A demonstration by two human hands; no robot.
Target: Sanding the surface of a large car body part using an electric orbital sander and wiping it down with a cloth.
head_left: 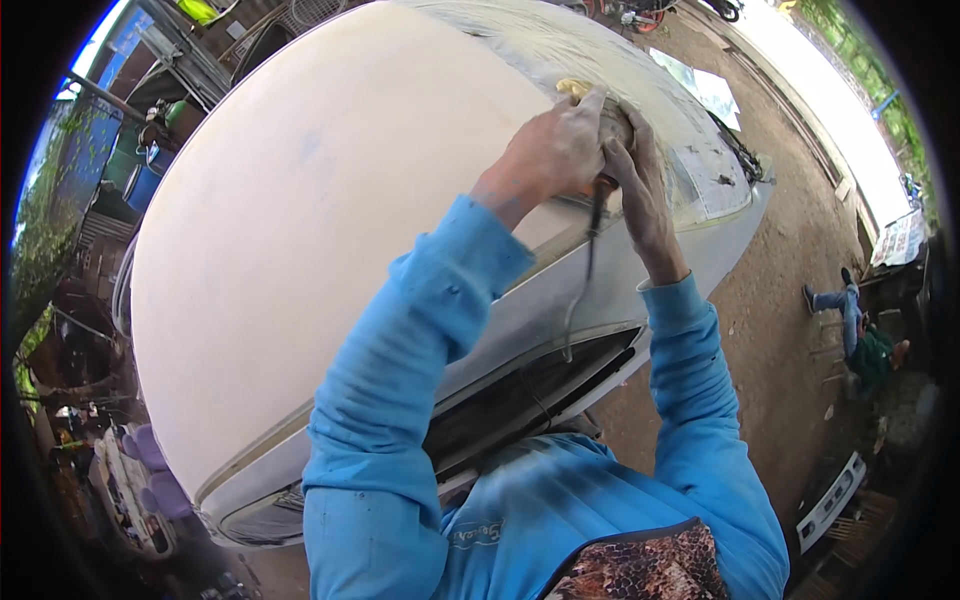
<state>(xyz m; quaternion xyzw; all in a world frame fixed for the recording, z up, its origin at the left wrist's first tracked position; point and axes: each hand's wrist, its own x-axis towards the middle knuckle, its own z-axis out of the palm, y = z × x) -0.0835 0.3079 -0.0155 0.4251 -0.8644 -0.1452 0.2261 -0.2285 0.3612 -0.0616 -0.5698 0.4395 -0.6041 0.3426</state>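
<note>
A car's dull, pale roof spreads out in front of me, coated in matte off-white. At its right front edge, both hands are closed around what looks like a dusty power sander, mostly hidden by my fingers. My left hand grips it from the left, and my right hand wraps its right side. A dark cord or hose hangs from the tool toward the side window. Something yellow shows by my left fingertips; its kind is unclear. Pale dust covers both hands.
Wrinkled clear plastic sheeting covers the windshield area. At right, a person is on the dirt ground, with a white car part nearby. Blue drums and clutter stand at left, above a purple-and-white item.
</note>
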